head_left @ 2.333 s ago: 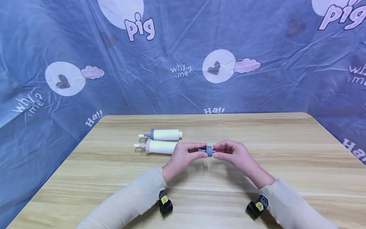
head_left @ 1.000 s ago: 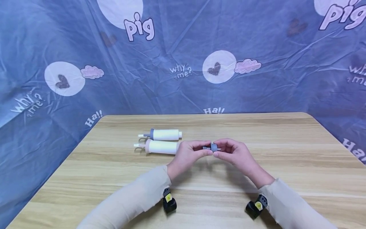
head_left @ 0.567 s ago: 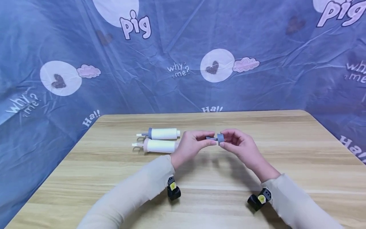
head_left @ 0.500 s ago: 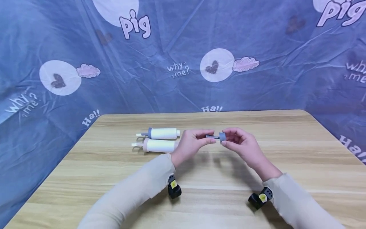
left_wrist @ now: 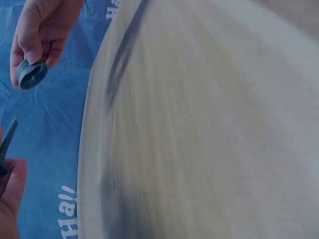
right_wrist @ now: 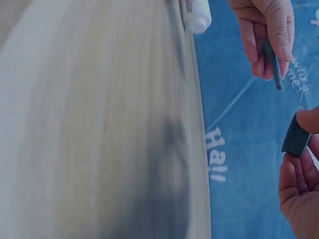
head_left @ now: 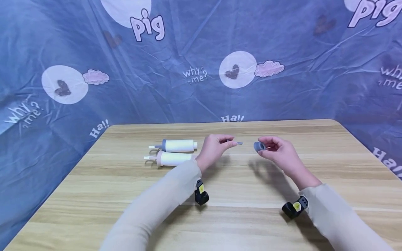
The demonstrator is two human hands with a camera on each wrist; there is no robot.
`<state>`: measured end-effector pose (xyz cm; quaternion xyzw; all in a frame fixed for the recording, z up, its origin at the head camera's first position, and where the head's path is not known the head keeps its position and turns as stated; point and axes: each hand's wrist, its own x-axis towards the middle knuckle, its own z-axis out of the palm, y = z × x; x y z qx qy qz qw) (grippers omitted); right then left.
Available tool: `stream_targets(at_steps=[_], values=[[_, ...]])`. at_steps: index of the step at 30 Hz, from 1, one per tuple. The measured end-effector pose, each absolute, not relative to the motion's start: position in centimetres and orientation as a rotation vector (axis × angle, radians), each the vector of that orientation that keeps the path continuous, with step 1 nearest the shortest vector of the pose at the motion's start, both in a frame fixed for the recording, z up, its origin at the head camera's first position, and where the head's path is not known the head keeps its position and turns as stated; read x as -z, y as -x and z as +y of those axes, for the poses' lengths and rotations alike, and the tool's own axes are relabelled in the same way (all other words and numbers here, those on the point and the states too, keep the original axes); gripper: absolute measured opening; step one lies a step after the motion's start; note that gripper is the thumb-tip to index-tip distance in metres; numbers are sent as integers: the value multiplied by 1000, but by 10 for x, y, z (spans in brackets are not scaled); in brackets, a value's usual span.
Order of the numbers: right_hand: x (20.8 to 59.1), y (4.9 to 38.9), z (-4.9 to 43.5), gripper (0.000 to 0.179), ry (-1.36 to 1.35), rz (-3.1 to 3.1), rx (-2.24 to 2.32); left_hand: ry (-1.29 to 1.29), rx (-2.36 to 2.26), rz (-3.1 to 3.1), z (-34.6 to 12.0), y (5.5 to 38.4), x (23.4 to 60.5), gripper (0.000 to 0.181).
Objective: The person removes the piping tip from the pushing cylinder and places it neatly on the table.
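Observation:
In the head view my left hand (head_left: 215,148) pinches a thin grey rod (head_left: 240,143) between thumb and fingers, its free end pointing right. The right wrist view shows this rod (right_wrist: 275,72) with a wider end near the fingertips. My right hand (head_left: 281,151) grips a short grey ring-shaped cap (head_left: 257,146) by its side. Its hollow shows as a round recess in the left wrist view, where the cap (left_wrist: 24,75) faces down and right. A gap separates rod and cap, and both hands are raised over the table.
On the wooden table (head_left: 238,216), left of the hands, lie two white cylinders with thin nozzles pointing left: one with a blue-grey collar (head_left: 180,145), one with a pink collar (head_left: 174,159), partly behind the left arm. A printed blue cloth (head_left: 176,97) hangs behind the table.
The grey cap was around the rod earlier; it has slid right and come off. My right hand has moved right with it, and both hands are higher in the head view.

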<state>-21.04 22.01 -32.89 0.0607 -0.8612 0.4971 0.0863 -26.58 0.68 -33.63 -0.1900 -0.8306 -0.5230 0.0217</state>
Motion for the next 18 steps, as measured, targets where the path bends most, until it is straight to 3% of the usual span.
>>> stream_targets(at_steps=[18], values=[[345,242,241,52,39,-2748,-1514,410,1623,-2590,32,292,368,30]])
